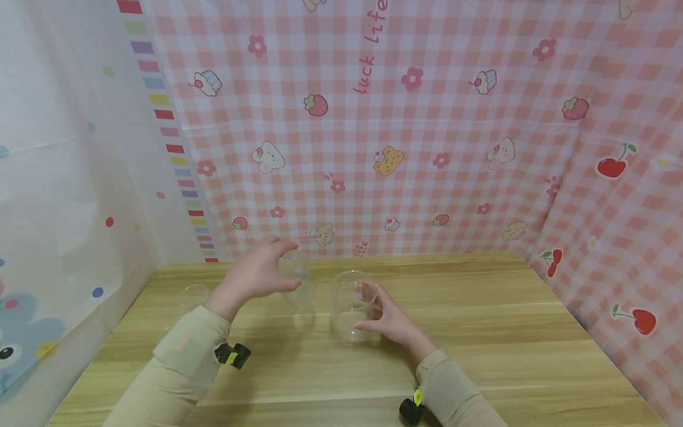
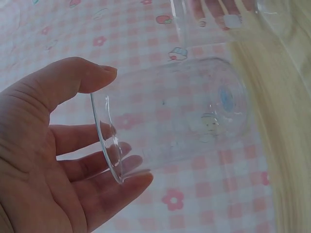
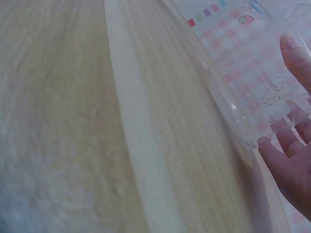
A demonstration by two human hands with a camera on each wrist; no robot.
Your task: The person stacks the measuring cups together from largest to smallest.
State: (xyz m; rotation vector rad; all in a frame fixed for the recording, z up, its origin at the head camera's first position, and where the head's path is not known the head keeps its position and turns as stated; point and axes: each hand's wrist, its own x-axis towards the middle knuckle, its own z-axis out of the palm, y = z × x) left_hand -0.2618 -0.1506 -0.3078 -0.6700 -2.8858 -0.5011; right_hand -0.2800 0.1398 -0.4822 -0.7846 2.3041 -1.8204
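Looking down from the head view, you can read "luck life" on the checked cloth (image 1: 341, 142), with a second "life" low down, near the bench (image 1: 480, 356). Count two clear glasses at your hands, plus one clear round rim (image 1: 194, 295) beside your left sleeve (image 1: 181, 356), too faint to identify. Your left hand (image 1: 251, 276) has its thumb and fingers (image 1: 285, 244) parted around the left glass (image 1: 299, 284); your right hand (image 1: 393, 320) grips the right glass (image 1: 352, 308), thumb on the near side, fingers behind. The two glasses are near each other but apart. Two black wrist cameras (image 1: 233, 354) show, one per arm, each bearing a yellow tag. From the left wrist, your thumb and curled fingers hold the left glass by its rim, opened about as wide as its mouth; the body extends away from your palm, a bluish spot on its base. You cannot tell whether that base touches the bench. From the right wrist, the right glass lies between your thumb and curled fingers, set as wide as its body; it carries a pale square patch (image 3: 280, 110), with small marks beside it too faint to read surely.
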